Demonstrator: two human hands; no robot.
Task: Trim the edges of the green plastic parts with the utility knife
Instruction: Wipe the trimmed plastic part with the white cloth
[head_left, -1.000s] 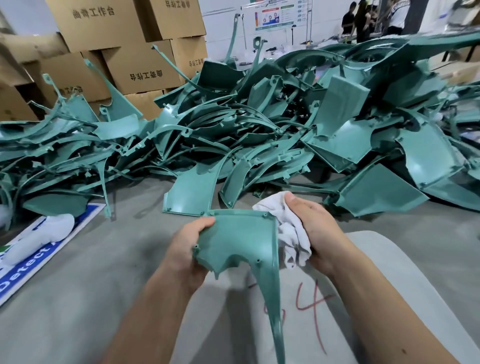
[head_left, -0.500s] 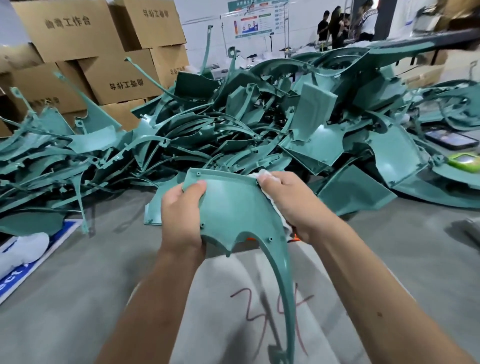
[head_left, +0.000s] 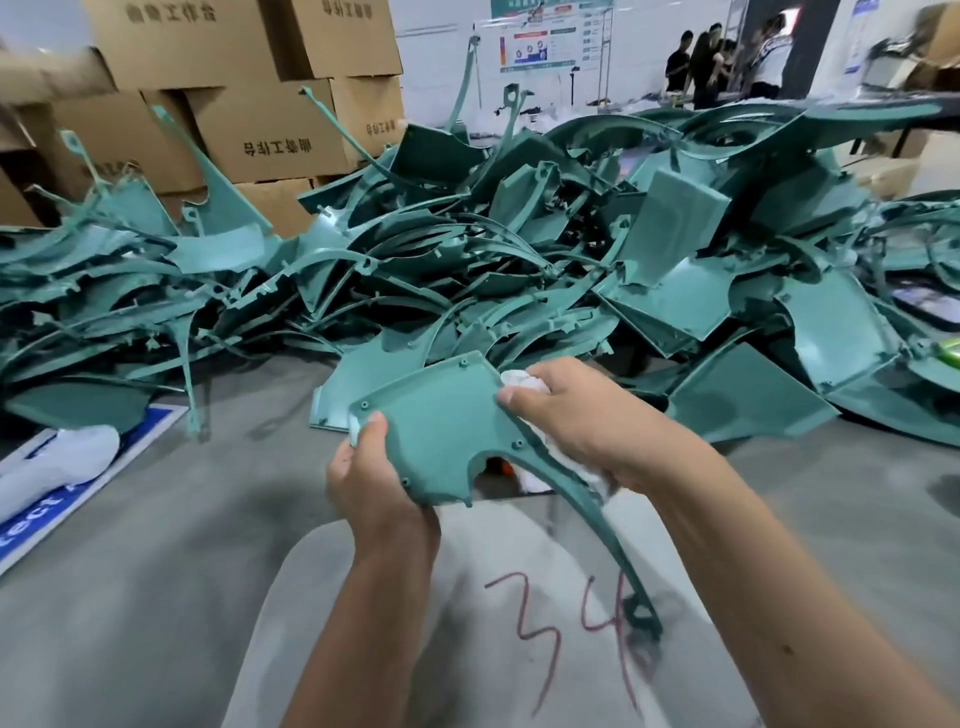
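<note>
Left hand (head_left: 375, 480) grips the lower left edge of a green plastic part (head_left: 441, 431), thumb on its face. The part is held above a grey sack (head_left: 493, 623) marked in red. Right hand (head_left: 582, 421) pinches the part's right edge, fingers curled round a white cloth (head_left: 519, 381). Behind lies a pile of green parts (head_left: 519, 249).
</note>
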